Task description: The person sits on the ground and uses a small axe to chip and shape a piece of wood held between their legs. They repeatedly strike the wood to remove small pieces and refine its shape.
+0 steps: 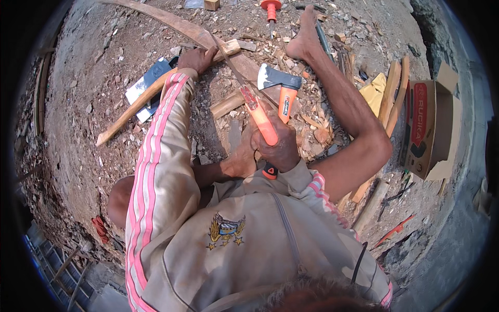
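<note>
My left hand (196,60) presses down on a long, slightly curved wooden stick (130,114), its fingers wrapped over it near the far end. My right hand (278,148) grips the orange handle of a handsaw (263,124). The saw's thin blade slants forward and left, crossing the stick just right of my left hand. An axe (280,79) with a black and white head and an orange handle lies beside the saw. Part of its handle is hidden beneath my right hand. A brown plank (176,23) lies under the stick's far end.
A red-handled chisel (271,13) and a hammer (323,34) lie at the far side. A short wood block (227,105) sits near my foot. At right are wooden strips (395,93), a yellow paper piece (373,93) and an open cardboard box (442,125). Wood chips litter the stony ground.
</note>
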The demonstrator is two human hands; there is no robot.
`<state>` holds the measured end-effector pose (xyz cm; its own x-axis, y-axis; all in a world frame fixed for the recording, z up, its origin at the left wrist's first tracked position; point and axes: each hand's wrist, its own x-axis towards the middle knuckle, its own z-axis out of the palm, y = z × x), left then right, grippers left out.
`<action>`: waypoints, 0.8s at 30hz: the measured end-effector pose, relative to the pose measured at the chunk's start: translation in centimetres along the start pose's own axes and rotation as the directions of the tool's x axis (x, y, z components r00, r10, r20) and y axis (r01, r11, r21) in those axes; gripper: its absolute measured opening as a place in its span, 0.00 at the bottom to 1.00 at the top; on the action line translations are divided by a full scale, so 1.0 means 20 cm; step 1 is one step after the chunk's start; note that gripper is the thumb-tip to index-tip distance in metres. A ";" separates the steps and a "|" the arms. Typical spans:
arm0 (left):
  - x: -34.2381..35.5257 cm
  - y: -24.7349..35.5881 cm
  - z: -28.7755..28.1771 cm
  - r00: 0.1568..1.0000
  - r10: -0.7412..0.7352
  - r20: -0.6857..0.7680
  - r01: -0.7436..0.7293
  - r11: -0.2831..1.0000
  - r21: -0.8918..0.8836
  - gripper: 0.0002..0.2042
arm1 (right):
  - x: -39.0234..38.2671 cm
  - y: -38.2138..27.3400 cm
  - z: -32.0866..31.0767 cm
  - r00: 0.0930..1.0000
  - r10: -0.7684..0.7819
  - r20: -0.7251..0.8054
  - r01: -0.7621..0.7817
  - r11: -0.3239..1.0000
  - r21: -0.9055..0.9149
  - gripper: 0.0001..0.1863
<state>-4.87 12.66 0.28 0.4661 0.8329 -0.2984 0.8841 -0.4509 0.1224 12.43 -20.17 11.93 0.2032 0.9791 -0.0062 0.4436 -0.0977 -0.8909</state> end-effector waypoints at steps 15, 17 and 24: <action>0.10 -0.07 0.03 1.000 -0.007 0.009 0.007 0.999 0.036 0.27 | -0.18 -0.08 -0.11 0.993 -0.011 -0.114 0.021 0.996 0.083 0.24; 0.09 -0.04 0.01 0.999 -0.024 0.026 0.024 1.000 0.012 0.27 | -0.15 -0.03 -0.08 0.996 -0.033 -0.079 0.034 0.999 0.020 0.26; 0.08 -0.08 0.02 0.998 -0.061 0.017 0.062 0.997 -0.048 0.34 | -0.08 -0.01 -0.06 0.993 -0.104 -0.050 0.101 0.993 -0.059 0.28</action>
<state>-5.52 14.49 -0.69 0.4109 0.8532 -0.3212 0.9117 -0.3828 0.1495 13.05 -21.84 12.60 0.1997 0.9738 0.1091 0.5123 -0.0089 -0.8587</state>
